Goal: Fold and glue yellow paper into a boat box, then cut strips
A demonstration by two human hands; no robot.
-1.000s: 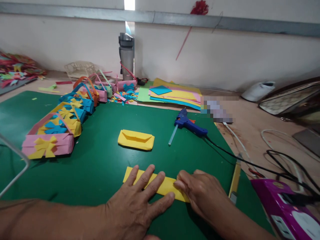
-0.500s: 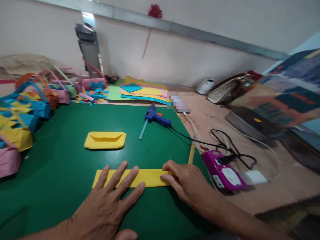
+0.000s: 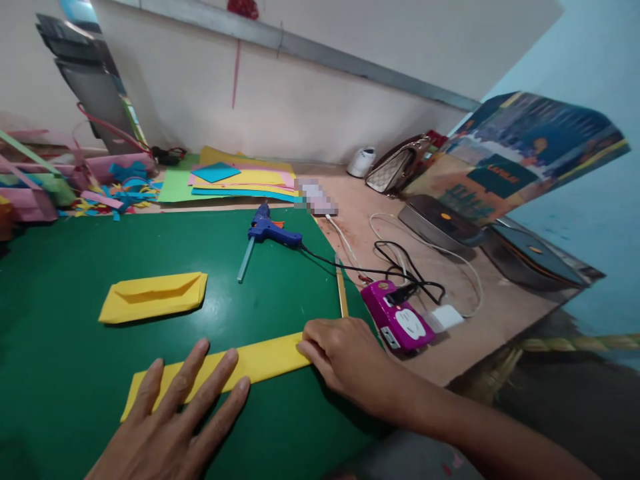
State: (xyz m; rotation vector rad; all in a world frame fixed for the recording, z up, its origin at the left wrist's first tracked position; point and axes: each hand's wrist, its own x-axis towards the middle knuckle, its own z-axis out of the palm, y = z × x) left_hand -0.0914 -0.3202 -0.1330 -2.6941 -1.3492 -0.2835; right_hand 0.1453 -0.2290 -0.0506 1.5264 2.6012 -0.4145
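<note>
A long folded strip of yellow paper (image 3: 273,357) lies on the green board (image 3: 60,267). My left hand (image 3: 175,413) rests flat across its left part with fingers spread. At the right end, my right hand (image 3: 350,360) pinches the paper between thumb and curled fingers, which hide that end. Beyond the strip sits a small folded yellow paper tray (image 3: 150,308), open at the top. A blue glue gun (image 3: 277,233) with a clear glue stick in it lies farther back. Just past my right hand is a slim yellow cutter knife (image 3: 342,293).
Right of the board, a purple power socket box (image 3: 400,320) has cables plugged in. Coloured paper sheets (image 3: 240,179) are stacked behind. Pink paper baskets (image 3: 35,203) and scraps (image 3: 123,190) lie at the back left. A handbag (image 3: 393,167) leans by the wall.
My view has turned right, so things sit farther left and the strip looks tilted. The fingers of my right hand have curled tighter over the strip's end. My left hand stays flat.
</note>
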